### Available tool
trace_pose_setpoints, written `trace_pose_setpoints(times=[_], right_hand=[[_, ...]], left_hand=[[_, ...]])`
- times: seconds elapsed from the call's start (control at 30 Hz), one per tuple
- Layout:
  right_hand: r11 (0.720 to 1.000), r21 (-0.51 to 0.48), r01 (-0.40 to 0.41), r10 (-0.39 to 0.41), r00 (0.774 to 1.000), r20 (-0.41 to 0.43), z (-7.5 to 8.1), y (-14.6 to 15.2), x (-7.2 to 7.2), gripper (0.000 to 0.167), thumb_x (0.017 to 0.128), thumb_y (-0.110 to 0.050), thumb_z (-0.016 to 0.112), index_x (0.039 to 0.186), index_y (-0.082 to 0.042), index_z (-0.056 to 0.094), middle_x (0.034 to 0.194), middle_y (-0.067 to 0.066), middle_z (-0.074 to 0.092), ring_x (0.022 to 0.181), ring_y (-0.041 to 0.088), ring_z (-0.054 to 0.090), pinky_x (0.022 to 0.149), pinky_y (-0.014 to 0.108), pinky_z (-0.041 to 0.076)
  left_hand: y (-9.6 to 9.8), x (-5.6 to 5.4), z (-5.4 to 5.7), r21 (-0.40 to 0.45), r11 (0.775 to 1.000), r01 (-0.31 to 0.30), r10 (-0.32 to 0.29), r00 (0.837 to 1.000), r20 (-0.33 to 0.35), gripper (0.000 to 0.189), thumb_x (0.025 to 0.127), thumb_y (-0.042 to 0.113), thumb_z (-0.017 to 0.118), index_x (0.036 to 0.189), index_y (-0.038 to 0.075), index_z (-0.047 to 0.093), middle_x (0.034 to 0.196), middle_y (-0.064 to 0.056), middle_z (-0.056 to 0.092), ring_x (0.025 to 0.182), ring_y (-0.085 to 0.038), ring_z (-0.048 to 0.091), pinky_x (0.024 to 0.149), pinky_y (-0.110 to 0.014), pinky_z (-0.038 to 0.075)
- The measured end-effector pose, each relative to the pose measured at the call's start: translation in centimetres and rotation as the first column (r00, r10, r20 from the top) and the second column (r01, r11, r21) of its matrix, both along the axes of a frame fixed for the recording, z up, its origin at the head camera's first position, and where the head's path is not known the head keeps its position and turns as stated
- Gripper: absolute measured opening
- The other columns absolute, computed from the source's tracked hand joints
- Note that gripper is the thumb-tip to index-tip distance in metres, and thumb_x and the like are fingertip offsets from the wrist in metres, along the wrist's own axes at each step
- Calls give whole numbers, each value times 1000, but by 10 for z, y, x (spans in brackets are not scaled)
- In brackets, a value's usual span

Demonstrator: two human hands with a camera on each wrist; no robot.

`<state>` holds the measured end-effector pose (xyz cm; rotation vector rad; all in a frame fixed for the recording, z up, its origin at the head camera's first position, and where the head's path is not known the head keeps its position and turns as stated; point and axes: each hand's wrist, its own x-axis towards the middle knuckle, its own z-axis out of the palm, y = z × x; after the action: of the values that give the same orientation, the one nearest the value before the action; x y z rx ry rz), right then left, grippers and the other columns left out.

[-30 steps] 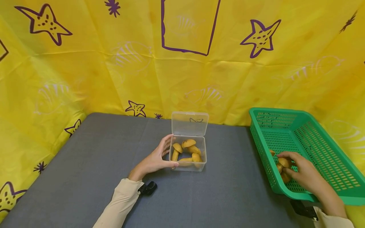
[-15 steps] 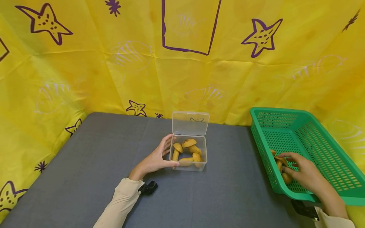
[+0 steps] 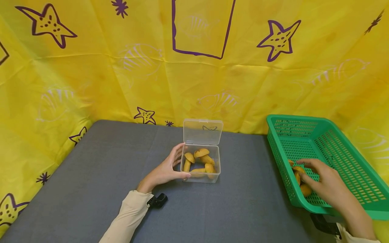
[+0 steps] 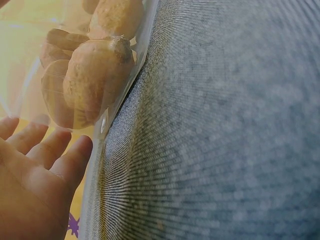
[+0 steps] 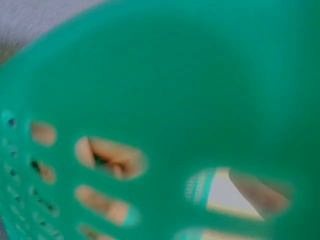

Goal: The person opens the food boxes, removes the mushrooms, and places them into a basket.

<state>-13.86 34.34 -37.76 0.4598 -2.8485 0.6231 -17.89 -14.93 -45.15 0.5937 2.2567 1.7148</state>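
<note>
A small clear plastic box (image 3: 204, 179) stands on the table, its hinged lid (image 3: 202, 132) raised at the back. Several tan mushrooms (image 3: 201, 153) lie inside. My left hand (image 3: 167, 169) holds the box by its left side, thumb along the front rim and fingers on the side wall. In the left wrist view, the fingertips meet the wall below the mushrooms (image 4: 97, 82). At the right, my right hand (image 3: 328, 184) reaches into the green basket (image 3: 281, 168), thumb and fingers spread over a few mushrooms (image 3: 305, 190). The basket's wall (image 5: 150, 75) covers most of the right wrist view.
Grey cloth (image 3: 243, 202) covers the table. A yellow patterned curtain (image 3: 188, 84) hangs behind it and at both sides. The basket has raised, perforated sides and stands at the table's right edge.
My right hand's fingers have come away from a mushroom inside the basket and spread wider; the mushrooms there have shifted slightly. The left hand and the box have stayed in place.
</note>
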Motion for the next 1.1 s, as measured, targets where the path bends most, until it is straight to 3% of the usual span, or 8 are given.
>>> trace_pose_setpoints(times=[0.1,0.17,0.47,0.8,1.1], right_hand=[[1000,-2,-6,6,999,-54,5,-5,2,35,88,-10,74,122,-7,64,118,21,65,105,-16,49,74,24,50],[1000,-10,-26,25,997,-80,7,-9,4,36,87,-10,76,121,-10,65,116,18,66,104,-29,31,73,13,42],[997,11,-79,80,995,-65,10,-19,12,43,85,-11,78,125,-16,64,119,9,67,106,-21,40,75,5,39],[993,-9,-121,118,980,-162,11,-36,19,45,80,-6,81,121,-13,66,120,7,68,108,-25,39,83,-2,33],[993,-10,-118,115,984,-135,15,-55,19,45,81,-8,80,123,-16,64,116,4,67,96,-1,53,71,12,43]], left_hand=[[0,0,0,2,1000,-1,1,1000,1,108,81,19,83,158,22,7,166,-8,17,155,-28,14,123,-56,23],[0,0,0,3,1000,-2,2,1000,4,108,81,18,83,158,23,8,166,-8,16,155,-27,14,123,-56,23],[1,0,0,7,1000,3,-3,1000,2,108,82,18,83,158,21,7,166,-9,16,155,-28,14,123,-55,23],[0,1,1,10,1000,1,-1,1000,12,107,82,18,83,158,22,8,166,-9,16,155,-28,14,124,-55,22],[1,1,1,6,1000,2,-2,1000,7,107,82,18,83,158,22,8,166,-9,16,155,-28,14,124,-55,22]])
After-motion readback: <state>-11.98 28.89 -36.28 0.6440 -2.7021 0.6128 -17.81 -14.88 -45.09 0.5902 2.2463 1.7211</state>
